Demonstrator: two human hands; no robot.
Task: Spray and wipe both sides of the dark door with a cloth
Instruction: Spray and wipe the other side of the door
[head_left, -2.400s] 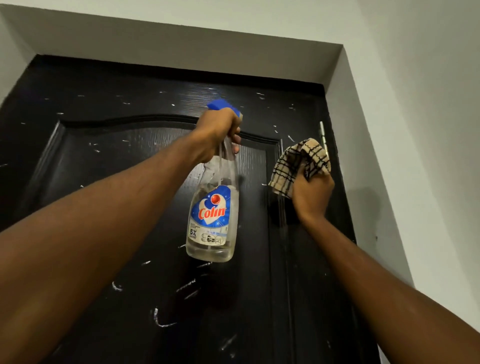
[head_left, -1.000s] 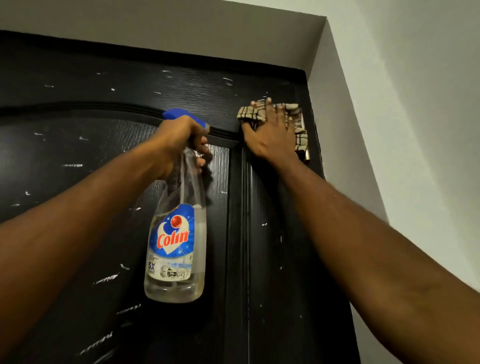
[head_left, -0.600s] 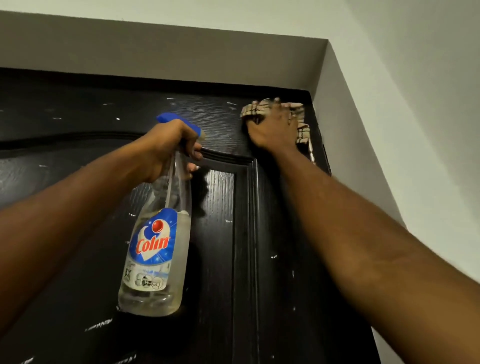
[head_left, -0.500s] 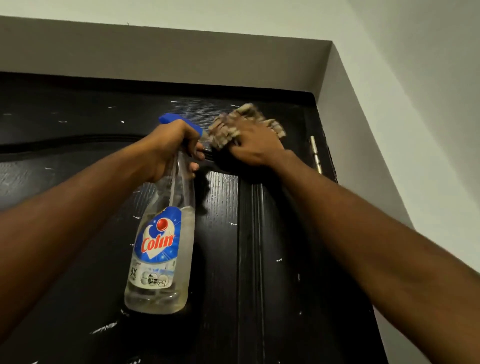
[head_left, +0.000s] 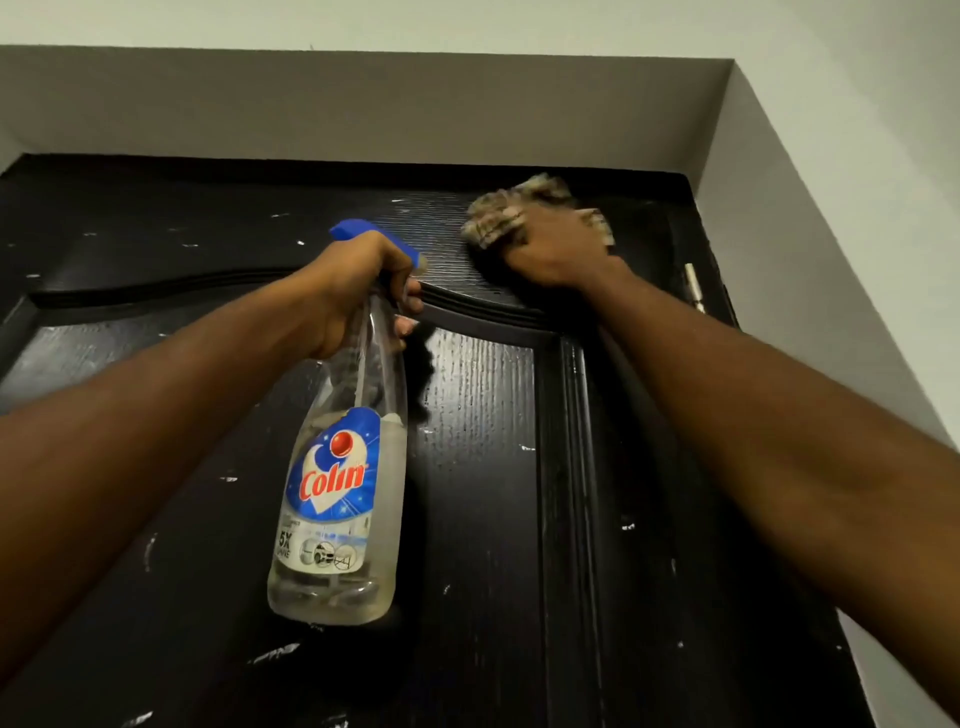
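Caught mid-wipe on near side of door (head_left: 493, 519), up on top rail. Pressed bunched cloth (head_left: 496, 221) flat to door at 1 o'clock, just under top edge. Clenched right hand (head_left: 558, 249) over cloth, knuckles outward; could not read single fingers through motion blur. Gripped bottle (head_left: 337, 493) by neck in left hand (head_left: 358, 286) near 12 o'clock of centre, with fingers curled at trigger. Let bottle hang upright in front of panel, about half full. Could not tell contact of bottle with door.

Judged task early: saw white specks (head_left: 275, 652) all over panel from 6 to 9 o'clock, and saw nothing of far side. Probably called next for sweeping cloth along rail toward 11 o'clock, then down over arched moulding (head_left: 483, 312). Would need firm pressure into grooves, and care beside hinge (head_left: 693, 286) at 3 o'clock of cloth. Probably needed fresh spray lower down before wiping there.
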